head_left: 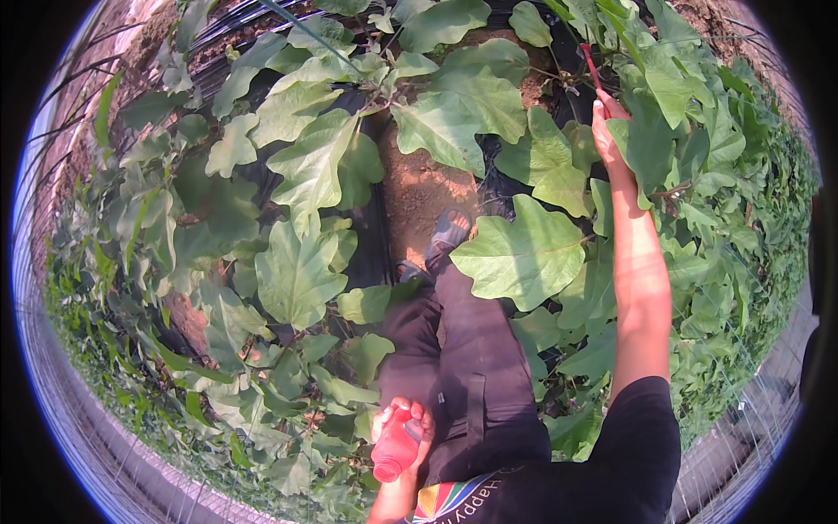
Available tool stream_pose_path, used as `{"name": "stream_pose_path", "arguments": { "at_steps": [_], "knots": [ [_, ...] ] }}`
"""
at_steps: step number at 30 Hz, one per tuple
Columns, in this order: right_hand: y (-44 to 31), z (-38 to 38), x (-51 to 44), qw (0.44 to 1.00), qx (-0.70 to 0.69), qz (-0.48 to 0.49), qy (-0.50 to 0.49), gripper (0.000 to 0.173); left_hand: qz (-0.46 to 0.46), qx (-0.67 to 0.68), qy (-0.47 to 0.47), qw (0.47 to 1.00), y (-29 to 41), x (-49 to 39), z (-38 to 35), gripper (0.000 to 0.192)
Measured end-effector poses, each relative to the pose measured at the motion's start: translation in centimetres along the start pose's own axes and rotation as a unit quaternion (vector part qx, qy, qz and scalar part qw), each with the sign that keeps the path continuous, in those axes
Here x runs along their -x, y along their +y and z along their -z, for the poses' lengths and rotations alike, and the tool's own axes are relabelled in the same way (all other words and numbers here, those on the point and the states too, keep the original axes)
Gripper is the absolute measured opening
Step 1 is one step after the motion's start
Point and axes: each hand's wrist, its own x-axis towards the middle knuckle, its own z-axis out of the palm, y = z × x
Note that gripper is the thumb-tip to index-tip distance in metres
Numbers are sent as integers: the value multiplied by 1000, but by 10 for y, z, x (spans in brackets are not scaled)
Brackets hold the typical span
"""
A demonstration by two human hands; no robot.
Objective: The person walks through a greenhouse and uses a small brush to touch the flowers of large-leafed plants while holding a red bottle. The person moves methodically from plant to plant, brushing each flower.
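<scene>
My left hand (422, 429) is closed around a small red plastic bottle (398, 449) with a red neck, held low by my thigh. Up at the right, among the leaves, my right hand (607, 124) grips a thin red stick-like tool (592, 69). The tool's upper end lies close to the stems of a broad-leaved plant, and a leaf partly covers that hand. Large lobed green leaves (524, 252) spread between my two arms. What the tool's tip touches cannot be told.
Bare reddish soil (419, 177) runs between plant rows, with my sandaled foot (452, 226) on it. Black plastic mulch film (370, 249) edges the soil. A green string (308, 33) slants down to a plant at the top. Dense foliage stands on both sides.
</scene>
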Motion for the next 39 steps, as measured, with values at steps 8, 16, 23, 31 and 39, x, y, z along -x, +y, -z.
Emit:
{"name": "stream_pose_path", "arguments": {
  "at_steps": [8, 16, 23, 31, 39],
  "knots": [
    [11, 0, 0, 993, -7, 97, 72, 22, 9, 6, -6, 1000, 3, 0, 5, 29],
    [-10, 2, -2, 946, 4, 281, 164, 22, 11, -10, -6, 1000, 6, 2, 7, 29],
    [5, -11, 2, 990, 93, 98, 30, 23, 16, -12, -13, 1000, 6, 4, 9, 30],
    [-11, -4, 53, 959, 208, 162, 105, 20, 21, -28, -14, 999, 12, 6, 24, 30],
    [-100, 39, 215, 990, -64, 57, 113, 26, 70, -71, -71, 992, 21, 12, 37, 30]
  ]
}}
